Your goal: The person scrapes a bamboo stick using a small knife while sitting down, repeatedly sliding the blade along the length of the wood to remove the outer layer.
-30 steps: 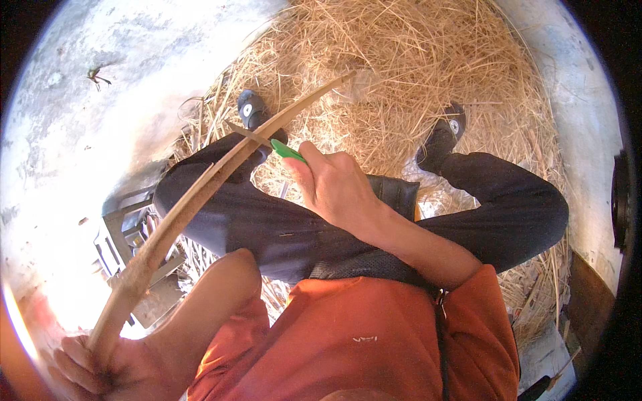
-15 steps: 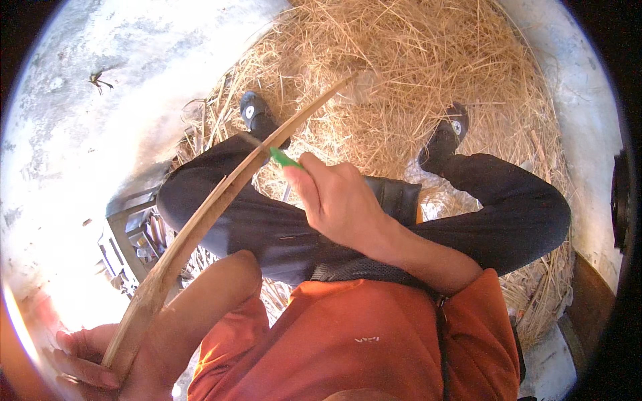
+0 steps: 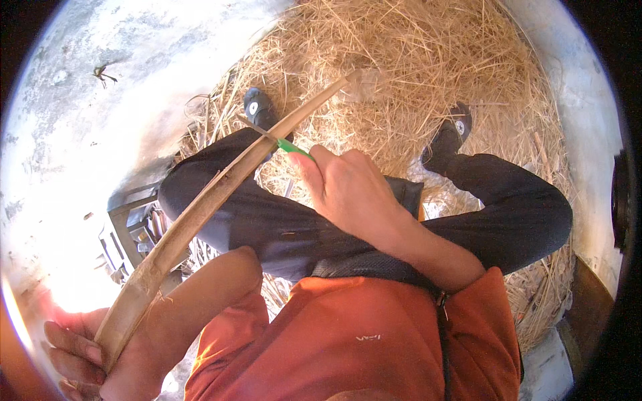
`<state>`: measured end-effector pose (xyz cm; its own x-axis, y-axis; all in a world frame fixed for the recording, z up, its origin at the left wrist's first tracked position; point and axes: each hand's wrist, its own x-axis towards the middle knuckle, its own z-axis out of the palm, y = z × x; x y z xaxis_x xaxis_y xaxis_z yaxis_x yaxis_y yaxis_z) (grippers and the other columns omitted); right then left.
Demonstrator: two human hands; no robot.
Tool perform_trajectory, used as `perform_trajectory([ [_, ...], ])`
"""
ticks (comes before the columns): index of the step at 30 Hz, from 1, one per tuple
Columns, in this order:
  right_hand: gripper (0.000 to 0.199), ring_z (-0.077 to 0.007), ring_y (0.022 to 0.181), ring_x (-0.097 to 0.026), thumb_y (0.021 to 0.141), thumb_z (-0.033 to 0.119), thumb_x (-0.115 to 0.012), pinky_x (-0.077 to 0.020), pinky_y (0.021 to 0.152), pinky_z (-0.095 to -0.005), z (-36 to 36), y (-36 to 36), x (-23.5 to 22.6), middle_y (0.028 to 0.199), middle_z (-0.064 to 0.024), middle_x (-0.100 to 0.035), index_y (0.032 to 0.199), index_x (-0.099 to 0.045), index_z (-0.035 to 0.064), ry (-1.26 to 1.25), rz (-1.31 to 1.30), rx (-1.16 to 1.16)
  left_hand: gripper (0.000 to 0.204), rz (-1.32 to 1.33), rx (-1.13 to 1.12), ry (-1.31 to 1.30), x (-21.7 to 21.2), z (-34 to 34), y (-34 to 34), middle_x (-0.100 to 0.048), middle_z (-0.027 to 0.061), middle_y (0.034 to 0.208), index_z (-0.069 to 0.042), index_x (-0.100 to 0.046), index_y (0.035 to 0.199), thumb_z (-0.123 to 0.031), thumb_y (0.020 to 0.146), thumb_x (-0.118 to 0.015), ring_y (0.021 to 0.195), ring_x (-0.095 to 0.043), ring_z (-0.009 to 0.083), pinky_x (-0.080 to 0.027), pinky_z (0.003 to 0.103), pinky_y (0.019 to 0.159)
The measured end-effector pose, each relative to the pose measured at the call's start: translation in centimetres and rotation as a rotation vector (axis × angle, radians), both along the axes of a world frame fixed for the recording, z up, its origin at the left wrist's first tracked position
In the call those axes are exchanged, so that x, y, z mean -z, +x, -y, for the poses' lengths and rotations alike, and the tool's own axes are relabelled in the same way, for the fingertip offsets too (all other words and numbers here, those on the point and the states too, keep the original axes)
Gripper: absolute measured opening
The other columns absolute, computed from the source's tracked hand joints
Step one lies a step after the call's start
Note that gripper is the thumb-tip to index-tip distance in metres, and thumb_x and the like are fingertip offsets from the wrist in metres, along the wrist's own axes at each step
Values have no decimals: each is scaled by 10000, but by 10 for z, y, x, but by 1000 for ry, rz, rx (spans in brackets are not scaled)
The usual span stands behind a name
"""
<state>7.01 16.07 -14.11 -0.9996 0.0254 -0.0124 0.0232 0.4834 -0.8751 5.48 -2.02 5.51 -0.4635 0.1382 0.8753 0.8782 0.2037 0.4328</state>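
A long, tan split strip that looks like bamboo or wood [image 3: 217, 190] slants from the lower left up to the middle. My left hand [image 3: 127, 357] grips its lower end, with the fingers wrapped round it. In my right hand [image 3: 354, 190] is a knife with a green handle [image 3: 294, 148]. Its narrow blade [image 3: 257, 128] lies across the upper part of the strip. Small split fibres stand up along the strip's edge near its middle.
Pale, straw-like shavings [image 3: 414, 60] cover the ground ahead, around my dark shoes [image 3: 259, 107]. My legs [image 3: 501, 204] are bent to both sides. A small wooden frame [image 3: 127, 227] with things in it stands left of my knee. Whitish walls [image 3: 73, 127] rise on both sides.
The strip has turned slightly, so more of its broad face shows. My right hand with the knife has shifted a little to the right. My left hand has moved slightly left.
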Motion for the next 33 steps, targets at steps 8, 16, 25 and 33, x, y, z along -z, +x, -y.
perform_trajectory([
  [8, 337, -414, 471, -525, 922, 273, -498, -406, 434, -481, 10, 9, -1, 484, -213, -495, 728, -542, 1, 131, -23, 34, 355, -195, -222, 410, -4, 21, -3, -560, 180, 745, 21, -490, 871, -328, 906, -436, 680, -587, 272, -478, 449, 628],
  [16, 363, -398, 469, -552, 915, 326, -500, -427, 432, -483, 8, 8, 17, 478, -200, -508, 753, -546, 4, 213, -60, 115, 354, -256, -542, 253, -14, 69, -15, -454, 199, 577, -76, -457, 835, -420, 865, -376, 442, -464, 301, -457, 463, 434],
  [25, 402, -397, 783, -620, 968, 315, -345, -479, 709, -495, -83, 3, 165, 768, -229, -624, 916, -602, 10, 529, 246, 139, 363, -336, -561, 447, -4, -9, -21, -232, 84, 457, -107, -431, 759, -440, 856, -323, 406, -265, 210, -363, 489, 477],
  [33, 407, -396, 569, -545, 951, 325, -419, -405, 528, -443, 1, -2, -26, 566, -219, -496, 741, -527, -7, -200, -17, -9, 370, -292, -320, 519, -10, 23, -19, -333, 114, 474, -62, -457, 753, -418, 828, -391, 403, -360, 248, -406, 471, 459],
])
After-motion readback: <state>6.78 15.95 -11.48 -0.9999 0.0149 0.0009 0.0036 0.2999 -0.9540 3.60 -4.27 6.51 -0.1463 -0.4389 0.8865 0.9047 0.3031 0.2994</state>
